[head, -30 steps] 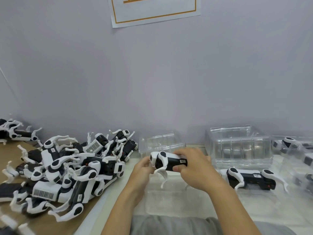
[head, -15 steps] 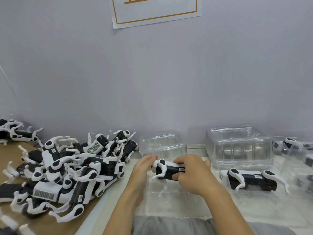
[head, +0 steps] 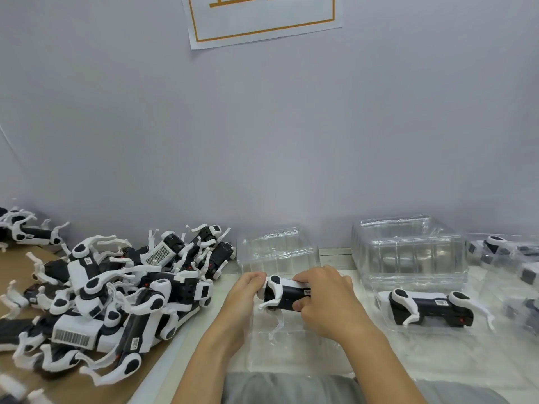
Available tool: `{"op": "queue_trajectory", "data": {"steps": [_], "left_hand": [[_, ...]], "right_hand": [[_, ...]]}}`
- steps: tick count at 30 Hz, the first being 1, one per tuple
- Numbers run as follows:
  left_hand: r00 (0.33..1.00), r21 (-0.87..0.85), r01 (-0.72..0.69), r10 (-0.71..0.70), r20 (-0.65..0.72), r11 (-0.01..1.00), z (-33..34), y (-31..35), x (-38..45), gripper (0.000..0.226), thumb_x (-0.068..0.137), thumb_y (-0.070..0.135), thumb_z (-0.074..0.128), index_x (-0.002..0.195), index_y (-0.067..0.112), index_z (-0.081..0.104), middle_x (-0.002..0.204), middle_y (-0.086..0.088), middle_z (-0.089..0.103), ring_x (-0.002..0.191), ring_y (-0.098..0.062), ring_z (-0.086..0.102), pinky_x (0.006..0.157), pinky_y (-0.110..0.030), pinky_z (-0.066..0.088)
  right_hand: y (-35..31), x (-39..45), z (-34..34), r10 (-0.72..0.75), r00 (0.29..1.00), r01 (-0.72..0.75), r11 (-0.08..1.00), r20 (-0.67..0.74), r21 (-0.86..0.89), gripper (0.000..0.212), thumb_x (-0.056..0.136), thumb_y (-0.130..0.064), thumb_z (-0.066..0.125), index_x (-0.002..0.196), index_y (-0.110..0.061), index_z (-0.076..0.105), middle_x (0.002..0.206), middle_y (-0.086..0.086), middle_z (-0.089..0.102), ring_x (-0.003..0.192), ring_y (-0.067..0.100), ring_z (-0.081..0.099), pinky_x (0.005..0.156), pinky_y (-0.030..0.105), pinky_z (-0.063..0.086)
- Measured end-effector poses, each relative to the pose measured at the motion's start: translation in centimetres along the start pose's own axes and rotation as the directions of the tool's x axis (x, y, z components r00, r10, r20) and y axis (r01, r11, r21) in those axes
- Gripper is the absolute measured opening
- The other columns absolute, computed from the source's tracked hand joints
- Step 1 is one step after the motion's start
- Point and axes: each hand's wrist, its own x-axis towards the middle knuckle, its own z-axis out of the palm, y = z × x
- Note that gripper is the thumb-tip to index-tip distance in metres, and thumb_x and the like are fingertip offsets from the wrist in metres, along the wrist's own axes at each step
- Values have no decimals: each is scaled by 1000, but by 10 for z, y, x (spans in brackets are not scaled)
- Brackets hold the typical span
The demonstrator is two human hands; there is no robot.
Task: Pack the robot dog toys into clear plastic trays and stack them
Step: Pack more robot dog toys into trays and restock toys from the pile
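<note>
A black and white robot dog toy [head: 284,294] is held between both hands, low over a clear plastic tray [head: 291,351] in front of me. My left hand [head: 243,298] grips its front end. My right hand [head: 326,298] wraps its rear half and hides it. A second robot dog [head: 428,309] lies in a clear tray [head: 382,304] to the right. A heap of loose robot dogs [head: 116,290] lies on brown cardboard at the left.
A stack of empty clear trays [head: 408,252] stands at the back right, and a smaller clear tray [head: 275,249] behind my hands. More packed trays [head: 507,258] sit at the far right. A grey wall closes the back, with a paper sign [head: 262,18].
Both hands have lowered the robot dog toward the tray in front of me. The toy's legs now reach down into the tray.
</note>
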Motion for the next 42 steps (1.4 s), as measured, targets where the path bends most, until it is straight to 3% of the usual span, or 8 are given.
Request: {"op": "queue_trajectory", "data": {"steps": [7,11,17,24,28,32,38,42], "left_hand": [[1000,-23,17,-17,5,1000,-1,1,-1,15,100,20,54,102,12,67,104,-11,67,101,-32,61,99,-54,47],[1000,-31,29,-29,5,999,-2,1,0,15,100,19,54,103,17,69,106,-12,68,95,-30,63,74,-41,53],[999,1,40,-40,7,999,-3,4,-4,17,102,22,52,106,23,68,107,-7,67,87,-25,64,52,-29,52],[1000,14,16,-16,14,1000,-2,7,-7,16,103,19,51,109,20,66,107,-9,64,88,-26,62,55,-32,54],[1000,35,4,-4,-8,999,-1,6,-7,15,102,17,52,109,20,65,108,-7,64,94,-26,60,85,-45,50],[1000,30,15,-14,-18,999,0,7,-6,14,100,16,55,110,18,65,111,-10,65,103,-31,60,101,-55,46],[1000,24,17,-17,7,1000,-2,6,-6,15,102,16,54,113,17,64,114,-12,65,101,-31,61,87,-50,51],[999,11,27,-28,21,1000,-4,6,-6,16,103,15,52,115,16,63,116,-15,65,101,-33,60,80,-44,51]], "right_hand": [[2,1,3,35,999,-36,999,17,21,13,82,-14,65,75,-23,60,86,-5,55,97,23,46,78,33,29],[3,2,4,30,999,-31,999,25,13,9,82,-13,64,80,-22,63,88,-4,56,99,24,45,79,33,30],[1,1,2,10,1000,-10,1000,30,-7,11,83,-13,62,77,-22,60,88,-3,56,97,22,43,79,33,27],[0,2,4,8,999,-7,1000,36,-27,13,84,-16,60,76,-24,55,93,-4,52,97,21,40,78,34,25],[1,1,5,-31,999,32,999,12,-33,11,86,-19,63,93,-27,66,103,-11,43,100,16,36,80,33,23],[3,2,5,-25,999,26,999,26,-21,12,86,-17,62,95,-25,67,102,-9,47,102,15,39,79,33,23],[3,3,6,-16,999,17,1000,36,-24,16,87,-19,64,100,-26,67,105,-9,49,104,16,39,80,33,24],[5,1,5,-12,999,9,998,34,67,41,85,-16,66,115,-41,53,112,-14,49,112,10,40,87,31,24]]}}
